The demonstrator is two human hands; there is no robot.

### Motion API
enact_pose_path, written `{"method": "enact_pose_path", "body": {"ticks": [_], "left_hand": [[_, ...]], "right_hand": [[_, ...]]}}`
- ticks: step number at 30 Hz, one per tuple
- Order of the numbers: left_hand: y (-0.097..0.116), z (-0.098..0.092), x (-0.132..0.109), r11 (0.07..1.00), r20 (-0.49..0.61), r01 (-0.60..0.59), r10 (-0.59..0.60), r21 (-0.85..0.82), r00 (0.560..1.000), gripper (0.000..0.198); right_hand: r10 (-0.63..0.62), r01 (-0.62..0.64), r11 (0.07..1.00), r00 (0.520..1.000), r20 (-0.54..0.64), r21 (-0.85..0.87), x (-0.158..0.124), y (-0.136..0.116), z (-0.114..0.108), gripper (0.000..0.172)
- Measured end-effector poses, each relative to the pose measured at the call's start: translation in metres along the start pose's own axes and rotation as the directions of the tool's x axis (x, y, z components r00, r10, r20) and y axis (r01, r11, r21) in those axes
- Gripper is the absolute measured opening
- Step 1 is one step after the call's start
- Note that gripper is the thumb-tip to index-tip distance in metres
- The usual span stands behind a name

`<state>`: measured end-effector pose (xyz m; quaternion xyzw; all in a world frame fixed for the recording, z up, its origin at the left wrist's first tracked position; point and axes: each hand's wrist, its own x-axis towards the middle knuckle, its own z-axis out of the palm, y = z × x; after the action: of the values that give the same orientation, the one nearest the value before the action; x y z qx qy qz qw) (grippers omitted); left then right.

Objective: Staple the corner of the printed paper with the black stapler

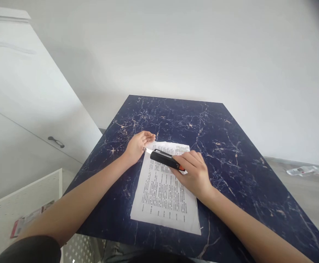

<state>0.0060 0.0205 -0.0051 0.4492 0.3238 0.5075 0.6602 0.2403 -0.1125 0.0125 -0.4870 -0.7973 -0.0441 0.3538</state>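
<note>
I locate a white cabinet (25, 91) at left, fitted with a dark handle (56, 142). At lower left, I note a white perforated unit (0, 210) and a partly hidden red-and-white packet (16, 229). A pale wall (189, 47) backs the marbled table (176, 117); clear plastic packaging (307, 170) lies on the floor (307, 191) at right.

Left sleeve (30, 250) plain, black, curved-edged; both forearms (93, 190) and hands (195, 171) bare.
</note>
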Motion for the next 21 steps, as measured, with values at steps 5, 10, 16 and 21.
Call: {"method": "enact_pose_path", "body": {"ticks": [5,10,16,21], "left_hand": [[-0.004,0.019,-0.014,0.947,0.203,0.242,-0.2,-0.211,0.959,0.038],[-0.008,0.02,-0.018,0.931,0.317,0.294,-0.218,-0.216,0.923,0.031],[-0.019,0.015,-0.013,0.968,0.226,0.212,-0.178,-0.132,0.958,0.017],[-0.002,0.019,-0.015,0.998,-0.035,-0.06,0.06,-0.001,0.998,0.018]], "right_hand": [[-0.285,0.255,0.926,0.956,-0.072,-0.278,-0.012,0.011,-0.023,0.061],[-0.314,0.315,0.908,0.948,0.047,-0.277,-0.01,0.014,-0.024,0.066],[-0.241,0.179,0.913,0.962,-0.131,-0.366,-0.007,0.019,-0.019,0.064],[0.317,-0.307,0.948,0.909,-0.269,0.082,0.005,0.017,-0.016,0.03]]}}
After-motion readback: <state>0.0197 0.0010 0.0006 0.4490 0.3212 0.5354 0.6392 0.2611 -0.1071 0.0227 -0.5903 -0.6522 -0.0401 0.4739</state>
